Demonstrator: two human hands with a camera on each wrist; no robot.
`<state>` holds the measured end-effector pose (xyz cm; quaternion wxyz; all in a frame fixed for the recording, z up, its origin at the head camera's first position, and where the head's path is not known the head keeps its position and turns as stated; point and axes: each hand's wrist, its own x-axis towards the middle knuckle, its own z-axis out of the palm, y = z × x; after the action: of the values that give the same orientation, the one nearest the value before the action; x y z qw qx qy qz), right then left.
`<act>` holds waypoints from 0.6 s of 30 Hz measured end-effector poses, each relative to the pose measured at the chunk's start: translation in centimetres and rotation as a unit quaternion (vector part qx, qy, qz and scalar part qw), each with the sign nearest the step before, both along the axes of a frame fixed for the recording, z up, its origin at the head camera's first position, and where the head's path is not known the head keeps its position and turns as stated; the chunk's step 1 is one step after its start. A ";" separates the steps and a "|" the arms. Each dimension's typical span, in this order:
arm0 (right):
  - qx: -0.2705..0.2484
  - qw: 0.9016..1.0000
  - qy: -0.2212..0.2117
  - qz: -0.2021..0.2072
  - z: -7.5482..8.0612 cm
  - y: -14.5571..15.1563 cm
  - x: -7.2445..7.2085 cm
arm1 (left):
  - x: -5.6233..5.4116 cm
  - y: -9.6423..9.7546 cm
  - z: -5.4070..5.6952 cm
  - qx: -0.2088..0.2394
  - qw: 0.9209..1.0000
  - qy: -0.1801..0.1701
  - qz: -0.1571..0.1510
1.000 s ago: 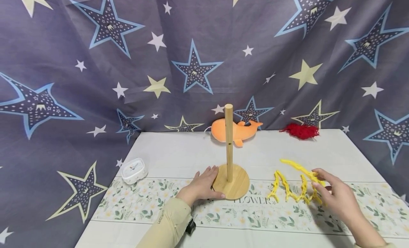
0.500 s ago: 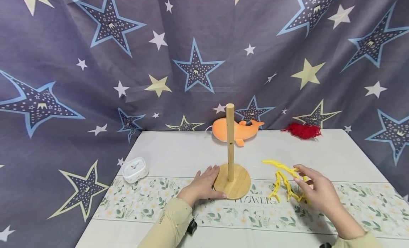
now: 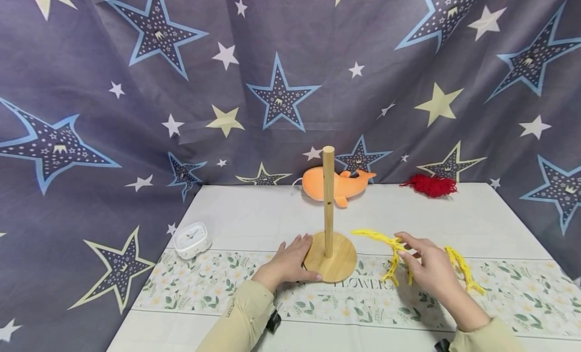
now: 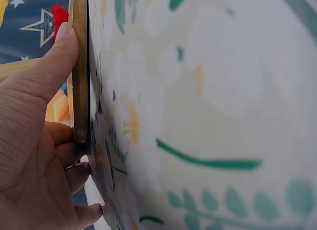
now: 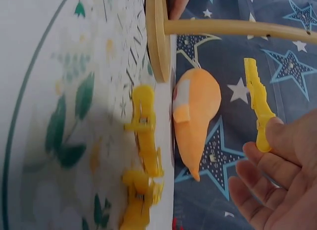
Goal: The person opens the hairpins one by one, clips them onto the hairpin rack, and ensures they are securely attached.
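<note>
A wooden stand has an upright round post (image 3: 329, 211) with small holes, set on a round base (image 3: 346, 258). My left hand (image 3: 290, 264) holds that base at its left edge, thumb along the front rim. The left wrist view shows this thumb (image 4: 54, 57) against the rim, other fingers curled near the edge. Thumb and fingers of my right hand (image 3: 428, 266) pinch one end of a knobbly yellow plastic branch (image 5: 257, 99); its free end points left towards the post. Below and behind this hand, more yellow branches (image 3: 465, 271) lie on the cloth, partly hidden.
An orange whale plush (image 3: 349, 188) lies behind the post at the table's back. Red yarn (image 3: 431, 185) sits at the back right, a small white clock (image 3: 191, 240) at the left. A star-patterned curtain (image 3: 218, 64) hangs behind the white table (image 3: 254, 211).
My right hand has moved left with the yellow branch, bringing its tip near the post and uncovering a branch lying to the right. The left hand stays on the base.
</note>
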<state>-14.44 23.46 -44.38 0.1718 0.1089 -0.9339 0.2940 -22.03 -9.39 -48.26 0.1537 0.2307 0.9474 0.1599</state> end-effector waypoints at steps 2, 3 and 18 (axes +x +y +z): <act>0.000 1.000 0.006 0.005 0.0 -0.6 -0.1 | 0.0 0.0 0.0 0.000 1.000 0.000 0.000; 0.001 1.000 0.009 0.005 -0.1 -0.8 -0.2 | 0.0 0.0 0.0 0.000 1.000 0.001 0.000; 0.028 1.000 0.003 -0.011 -1.2 -3.5 -0.9 | 0.0 0.1 0.0 -0.003 1.000 -0.003 0.007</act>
<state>-15.37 19.95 -45.56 0.1745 0.1038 -0.9426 0.2652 -22.03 -9.31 -48.27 0.1560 0.2235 0.9489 0.1589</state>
